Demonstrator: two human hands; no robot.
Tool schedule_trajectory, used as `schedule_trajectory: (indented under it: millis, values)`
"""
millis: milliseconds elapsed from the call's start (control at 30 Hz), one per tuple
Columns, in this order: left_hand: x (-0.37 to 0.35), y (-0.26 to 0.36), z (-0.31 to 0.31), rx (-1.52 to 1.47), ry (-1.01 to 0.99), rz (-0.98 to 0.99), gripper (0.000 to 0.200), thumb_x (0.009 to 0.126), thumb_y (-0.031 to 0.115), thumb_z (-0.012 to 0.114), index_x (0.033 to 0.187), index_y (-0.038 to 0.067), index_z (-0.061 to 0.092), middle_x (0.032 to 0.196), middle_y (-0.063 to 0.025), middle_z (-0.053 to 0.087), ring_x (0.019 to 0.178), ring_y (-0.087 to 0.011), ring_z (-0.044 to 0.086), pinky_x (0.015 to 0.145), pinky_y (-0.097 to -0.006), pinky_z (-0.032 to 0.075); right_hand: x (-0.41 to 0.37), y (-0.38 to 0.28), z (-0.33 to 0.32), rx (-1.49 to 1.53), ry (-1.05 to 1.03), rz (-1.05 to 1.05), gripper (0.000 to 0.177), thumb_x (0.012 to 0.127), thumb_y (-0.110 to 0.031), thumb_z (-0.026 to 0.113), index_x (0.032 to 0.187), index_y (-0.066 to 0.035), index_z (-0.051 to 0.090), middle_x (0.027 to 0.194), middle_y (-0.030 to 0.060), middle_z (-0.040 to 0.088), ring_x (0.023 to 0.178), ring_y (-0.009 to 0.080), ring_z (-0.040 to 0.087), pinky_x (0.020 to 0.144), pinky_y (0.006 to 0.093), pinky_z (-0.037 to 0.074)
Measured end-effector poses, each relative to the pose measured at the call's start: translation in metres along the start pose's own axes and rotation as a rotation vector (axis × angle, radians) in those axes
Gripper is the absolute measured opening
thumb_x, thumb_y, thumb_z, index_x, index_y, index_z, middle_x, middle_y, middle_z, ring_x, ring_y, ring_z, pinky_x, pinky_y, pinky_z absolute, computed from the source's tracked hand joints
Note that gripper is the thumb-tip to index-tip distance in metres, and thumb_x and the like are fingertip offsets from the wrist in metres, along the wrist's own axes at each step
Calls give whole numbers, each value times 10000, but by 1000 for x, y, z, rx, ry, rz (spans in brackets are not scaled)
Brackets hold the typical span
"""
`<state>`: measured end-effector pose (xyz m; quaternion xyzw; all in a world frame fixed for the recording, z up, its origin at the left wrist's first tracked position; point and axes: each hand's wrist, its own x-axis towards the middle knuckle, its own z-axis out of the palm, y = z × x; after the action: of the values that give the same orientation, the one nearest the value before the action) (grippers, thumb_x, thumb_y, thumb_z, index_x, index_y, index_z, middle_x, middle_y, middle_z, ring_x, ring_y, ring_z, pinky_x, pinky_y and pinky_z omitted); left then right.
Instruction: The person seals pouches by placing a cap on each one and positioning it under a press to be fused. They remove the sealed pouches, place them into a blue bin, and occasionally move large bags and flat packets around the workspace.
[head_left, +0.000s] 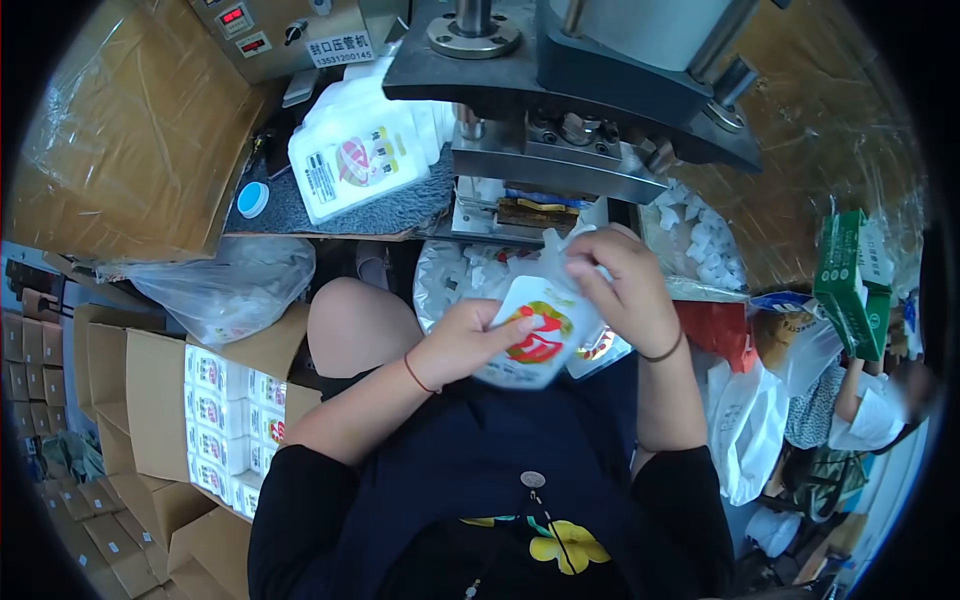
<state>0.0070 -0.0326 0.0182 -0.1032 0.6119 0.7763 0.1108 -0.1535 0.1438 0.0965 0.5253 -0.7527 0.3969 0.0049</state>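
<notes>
My left hand (478, 338) grips a white printed pouch (540, 335) with a red and yellow design, its thumb lying over the front. At the pouch's top right, my right hand (625, 280) has its fingers curled and pressed together near a translucent white piece (553, 258); what exactly they pinch is hidden. Another printed pouch (602, 352) shows partly behind the first, above my lap. Just beyond my hands stands a metal press (560, 170).
A large white jug (365, 150) and a blue-topped cap (253, 200) rest on the grey mat. At left, an open carton (160, 400) holds printed packs. White plastic pieces (700, 235) lie right of the press. Another person (865, 410) is at far right, beyond a green box (853, 285).
</notes>
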Motion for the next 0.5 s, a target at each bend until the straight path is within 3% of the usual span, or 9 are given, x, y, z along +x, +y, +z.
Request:
schedule_trajectory:
  millis: [33,167,267,300,333,400,500]
  values:
    - [-2,6,6,-104,-69,-65,342,1028,236,660,1228,-41,685,1113,-68,740,991,-106,682,905,-269,545,-4,7,-3,-37,-46,21,168,966,-171,645,994,-7,671,918,128,661,834,301,622,764,378,497]
    - [4,1,18,-228,-185,-127,327,1015,180,663,1266,-30,662,1171,-91,725,1045,-120,673,950,-296,533,-11,12,-15,95,-285,87,184,997,-177,600,1065,-22,671,955,166,662,888,347,641,803,420,504]
    - [18,-16,14,-334,-239,-133,328,995,126,671,1286,-22,648,1208,-98,713,1075,-134,671,977,-314,524,-17,28,-23,-136,-12,160,223,977,-156,614,1151,-22,657,1053,192,681,975,403,652,848,467,521]
    - [23,-18,10,-346,-213,-109,332,988,111,674,1292,-19,644,1216,-100,710,1084,-139,671,984,-318,521,-17,34,-34,-379,15,328,289,981,-143,598,1248,-38,632,1161,206,674,1081,408,644,919,452,513]
    - [26,-17,5,-358,-186,-83,338,980,95,677,1298,-15,641,1225,-101,707,1093,-143,672,991,-323,519,-23,62,-41,-587,89,282,339,941,-144,637,1266,-48,626,1197,196,659,1039,418,654,880,488,526]
    - [37,-9,-9,-424,-142,-86,318,959,51,677,1270,-10,653,1213,-101,712,1081,-159,685,971,-337,539,-32,91,-52,-665,80,315,313,902,-74,645,1212,-36,629,1218,210,633,1089,438,609,911,479,510]
    - [54,10,-22,-414,-59,-81,323,940,50,683,1255,-12,648,1203,-109,709,1070,-166,687,947,-330,547,-37,117,-48,-628,-108,495,299,874,-33,642,1173,-31,625,1205,226,611,1092,448,597,921,487,503]
